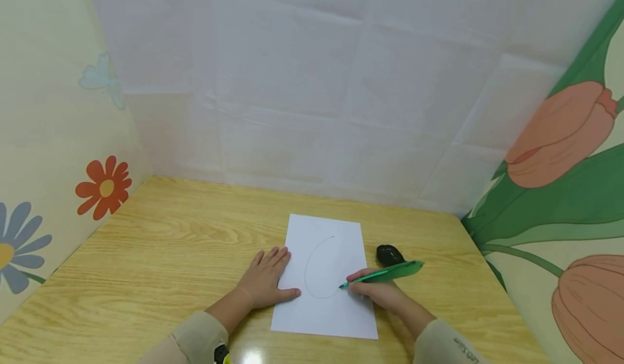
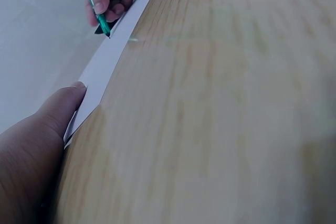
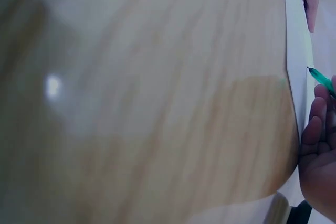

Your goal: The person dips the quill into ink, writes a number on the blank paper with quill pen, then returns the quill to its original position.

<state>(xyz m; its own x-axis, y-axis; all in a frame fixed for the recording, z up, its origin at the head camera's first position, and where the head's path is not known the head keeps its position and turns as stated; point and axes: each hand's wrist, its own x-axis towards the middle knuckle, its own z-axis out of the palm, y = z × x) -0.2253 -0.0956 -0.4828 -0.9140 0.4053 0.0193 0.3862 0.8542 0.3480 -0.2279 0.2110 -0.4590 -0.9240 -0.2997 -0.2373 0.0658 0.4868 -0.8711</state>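
Note:
A white sheet of paper (image 1: 336,320) lies on the wooden table, bearing a thin curved line like an unclosed oval. My left hand (image 1: 265,280) rests on the paper's left edge, fingers straight and thumb spread over the sheet. In my right hand (image 1: 377,291) I pinch a green pen (image 1: 390,273) with a leaf-shaped upper end. Its dark tip meets the paper at the line's lower right end. The left wrist view shows the green pen (image 2: 95,4) from the side, above the sheet (image 2: 107,66). In the right wrist view the curled fingers (image 3: 315,129) stand behind the pen tip.
A shiny black rounded object (image 1: 389,255) sits on the table just beyond my right hand. The wooden table (image 1: 195,234) ends at a white sheet-covered wall (image 1: 292,82). Flower-printed panels (image 1: 560,136) stand at both sides.

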